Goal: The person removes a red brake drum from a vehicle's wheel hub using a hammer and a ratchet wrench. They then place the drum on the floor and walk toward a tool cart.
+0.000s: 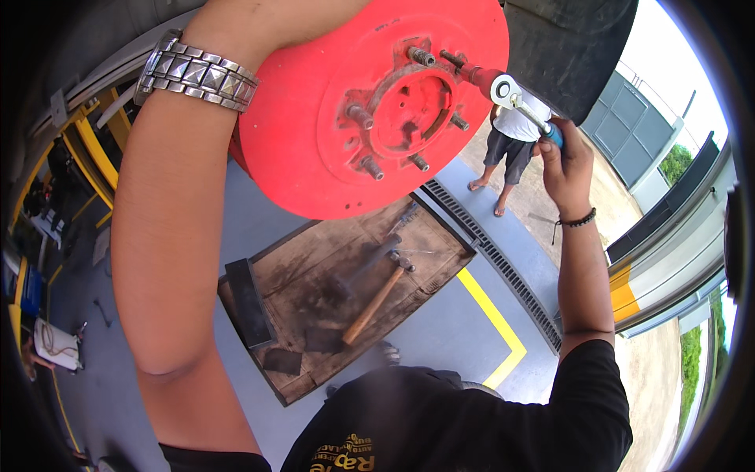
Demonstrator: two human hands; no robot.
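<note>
A right hand (568, 169) clasps a ratchet (504, 90) at the right of a red drum (307, 149); the left hand's (303, 14) grip, cropped above the drum, cannot be told. Below the drum, a hammer (373, 307) lies on a wooden board (431, 275).

The person wears a black short-sleeved shirt (456, 425), with gold-yellow lettering (350, 452) printed near its lower-left part in view. The left sleeve (216, 460) shows only a black strip above the elbow; the right sleeve (590, 385) ends just above the other elbow. Both the left hand (314, 14), partly cut off, and the right hand (568, 169) are bare. A silver metal watch (203, 75) with raised, pyramid-like links circles the left wrist; a dark beaded bracelet (580, 219) with a thin loose cord end (556, 233) circles the right.
</note>
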